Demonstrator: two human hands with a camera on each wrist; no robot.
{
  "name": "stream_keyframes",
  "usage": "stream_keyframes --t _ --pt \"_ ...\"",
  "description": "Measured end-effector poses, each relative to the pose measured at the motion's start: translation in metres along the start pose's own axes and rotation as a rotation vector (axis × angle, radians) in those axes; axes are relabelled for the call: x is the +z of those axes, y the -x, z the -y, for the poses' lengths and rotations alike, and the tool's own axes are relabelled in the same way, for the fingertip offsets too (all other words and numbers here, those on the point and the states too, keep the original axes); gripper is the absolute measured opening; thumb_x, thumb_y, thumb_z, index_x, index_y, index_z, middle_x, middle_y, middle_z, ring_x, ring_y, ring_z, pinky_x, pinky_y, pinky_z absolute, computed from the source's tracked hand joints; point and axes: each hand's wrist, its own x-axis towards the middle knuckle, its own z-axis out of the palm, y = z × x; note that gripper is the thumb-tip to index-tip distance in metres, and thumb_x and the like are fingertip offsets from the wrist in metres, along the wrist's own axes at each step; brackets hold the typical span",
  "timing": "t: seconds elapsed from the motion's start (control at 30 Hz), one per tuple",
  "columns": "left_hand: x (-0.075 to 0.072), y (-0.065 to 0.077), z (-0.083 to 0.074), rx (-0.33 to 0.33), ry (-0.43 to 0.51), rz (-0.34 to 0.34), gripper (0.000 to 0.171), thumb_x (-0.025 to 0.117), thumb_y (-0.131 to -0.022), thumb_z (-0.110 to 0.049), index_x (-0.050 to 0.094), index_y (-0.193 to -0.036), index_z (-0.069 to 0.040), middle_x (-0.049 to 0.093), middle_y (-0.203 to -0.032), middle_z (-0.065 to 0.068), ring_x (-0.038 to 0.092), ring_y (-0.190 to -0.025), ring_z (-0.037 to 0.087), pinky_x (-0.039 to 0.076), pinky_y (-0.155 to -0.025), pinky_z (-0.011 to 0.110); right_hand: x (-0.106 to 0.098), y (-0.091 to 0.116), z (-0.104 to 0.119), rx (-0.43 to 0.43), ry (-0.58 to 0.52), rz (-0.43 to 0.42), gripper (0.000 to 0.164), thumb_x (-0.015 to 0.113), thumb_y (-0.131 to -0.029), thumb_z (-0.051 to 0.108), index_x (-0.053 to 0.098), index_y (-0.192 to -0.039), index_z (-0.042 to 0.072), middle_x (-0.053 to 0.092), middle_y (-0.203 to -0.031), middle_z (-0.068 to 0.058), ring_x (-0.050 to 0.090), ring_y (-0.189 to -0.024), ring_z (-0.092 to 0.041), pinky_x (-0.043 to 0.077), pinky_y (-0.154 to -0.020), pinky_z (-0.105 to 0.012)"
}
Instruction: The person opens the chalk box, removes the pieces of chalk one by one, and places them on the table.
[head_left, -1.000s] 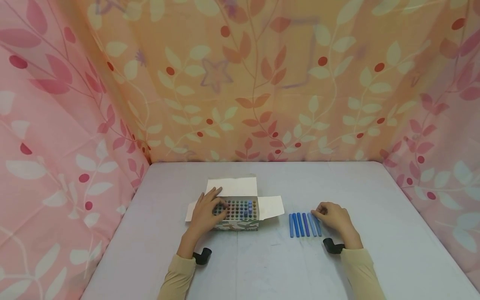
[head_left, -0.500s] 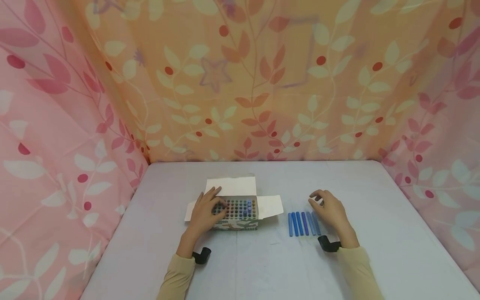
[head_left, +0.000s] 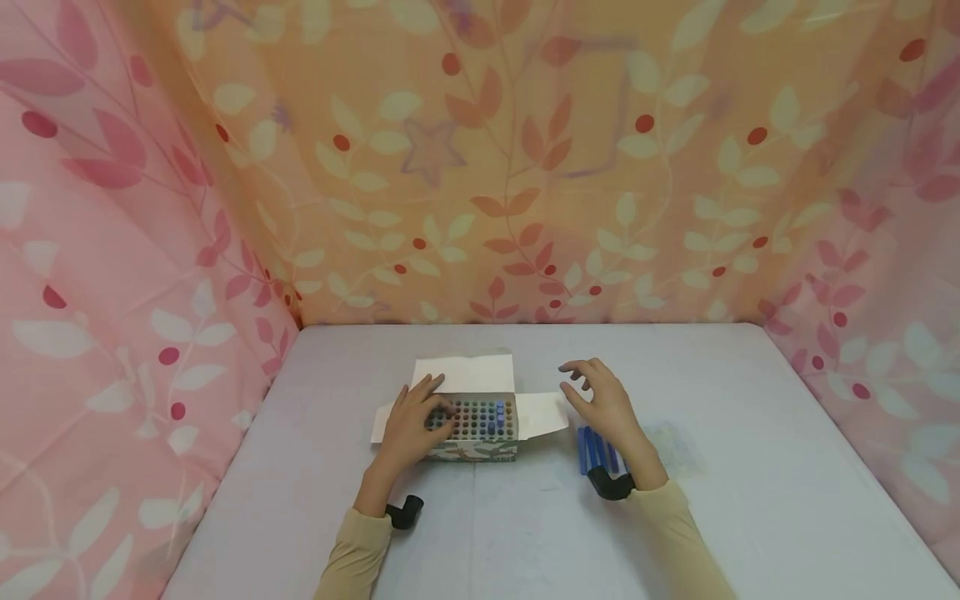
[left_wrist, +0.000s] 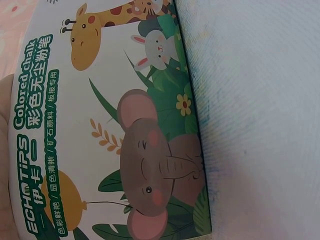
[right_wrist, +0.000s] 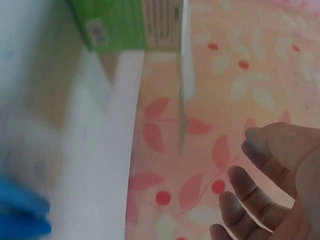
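An open cardboard box of colored chalk (head_left: 472, 451) sits on the table, with rows of chalk ends (head_left: 480, 419) showing; a few blue ones stand higher than the rest. My left hand (head_left: 410, 423) rests over the box's left side, thumb and index finger above the chalks, other fingers stretched toward the back flap. In the left wrist view the box's printed front (left_wrist: 150, 150) fills the left half. My right hand (head_left: 603, 400) is in the air right of the box, fingers spread and loosely bent, holding nothing. Below it lie blue chalk sticks (head_left: 591, 450), partly hidden by the wrist.
The box's right flap (head_left: 543, 414) sticks out toward my right hand, and its back flap (head_left: 465, 373) stands raised. Faint chalk dust (head_left: 675, 450) marks the white tabletop (head_left: 525, 542). Floral curtains (head_left: 480, 167) enclose the table at the back and sides.
My right hand has left the right end of the blue chalk row, lifted, and moved left toward the box. The left hand has stayed in place on the box.
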Motion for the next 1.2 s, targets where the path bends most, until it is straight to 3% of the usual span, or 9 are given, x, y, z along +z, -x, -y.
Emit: stream_keyframes --t 0.27,0.53,0.8,1.2 --pt "-0.002 0.000 -0.001 -0.011 -0.008 0.006 0.010 0.067 -0.081 -0.030 0.064 -0.086 -0.023 0.042 -0.144 0.003 0.027 -0.139 0.025 0.014 -0.115 0.052 0.024 -0.006 0.034 -0.143 -0.064 0.060 0.013 0.068 -0.084 0.019 0.070 -0.096 0.016 0.058 -0.094 -0.005 0.052 -0.082 -0.021 0.042 -0.070 -0.034" --pt "-0.002 0.000 -0.002 -0.021 0.009 0.017 0.010 0.067 -0.081 -0.031 0.064 -0.086 -0.022 0.041 -0.145 0.002 0.027 -0.139 0.025 0.010 -0.116 0.049 0.043 -0.006 0.056 -0.276 -0.048 0.161 0.014 0.073 -0.079 0.025 0.073 -0.093 0.020 0.053 -0.098 0.000 0.042 -0.084 -0.017 0.033 -0.071 -0.034" --pt "-0.001 0.001 -0.003 -0.011 0.022 -0.002 0.012 0.067 -0.080 -0.029 0.065 -0.087 -0.020 0.042 -0.144 0.004 0.028 -0.138 0.027 0.012 -0.115 0.051 0.056 -0.003 0.063 -0.290 0.024 0.238 0.013 0.075 -0.076 0.028 0.074 -0.087 0.021 0.054 -0.099 0.000 0.045 -0.090 -0.018 0.037 -0.073 -0.036" --pt "-0.001 0.000 -0.004 -0.007 0.014 -0.011 0.011 0.068 -0.080 -0.028 0.065 -0.086 -0.020 0.043 -0.143 0.005 0.029 -0.138 0.028 0.013 -0.115 0.053 0.060 -0.001 0.068 -0.287 0.059 0.283 0.015 0.074 -0.078 0.029 0.073 -0.090 0.019 0.056 -0.103 -0.002 0.047 -0.095 -0.021 0.040 -0.077 -0.039"
